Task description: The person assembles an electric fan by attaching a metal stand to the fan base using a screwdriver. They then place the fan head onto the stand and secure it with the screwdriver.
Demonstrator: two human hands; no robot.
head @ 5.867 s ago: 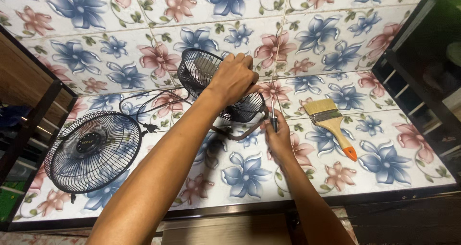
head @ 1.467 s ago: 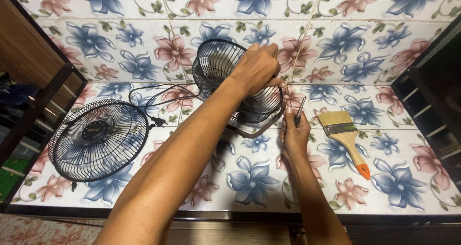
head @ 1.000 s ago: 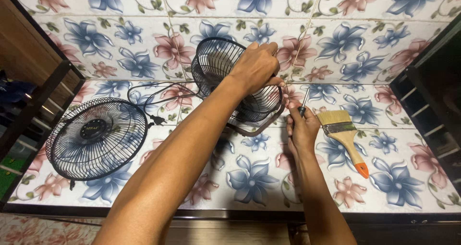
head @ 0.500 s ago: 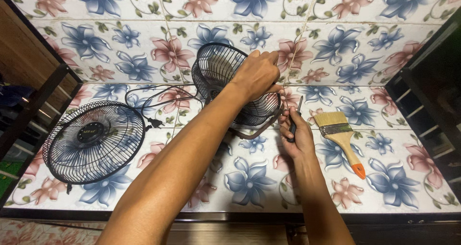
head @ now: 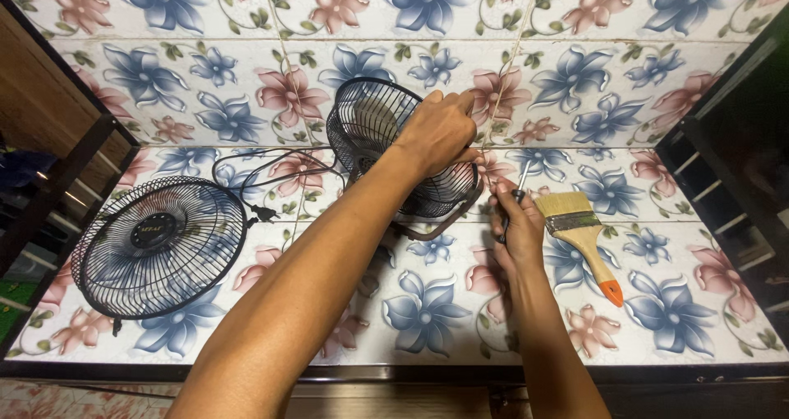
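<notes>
Two bare hands work at a small black wire-caged electric fan (head: 403,160) that stands on a tabletop (head: 444,304) covered in blue and pink flower patterns. The left hand (head: 440,131) is clamped over the top of the fan's cage, fingers curled over its upper rim. The right hand (head: 516,230) is closed around the dark handle of a thin metal-shafted screwdriver (head: 516,189), whose shaft points up toward the right side of the fan, near its curved brown stand (head: 444,222); whether the tip touches the fan cannot be told. Just right of that hand lies a wooden paintbrush with pale bristles and an orange-tipped handle (head: 585,234). Well to the left, a detached round black wire fan grille (head: 158,248) lies flat on the tabletop, and a black power cord with plug (head: 263,177) loops between it and the fan.
</notes>
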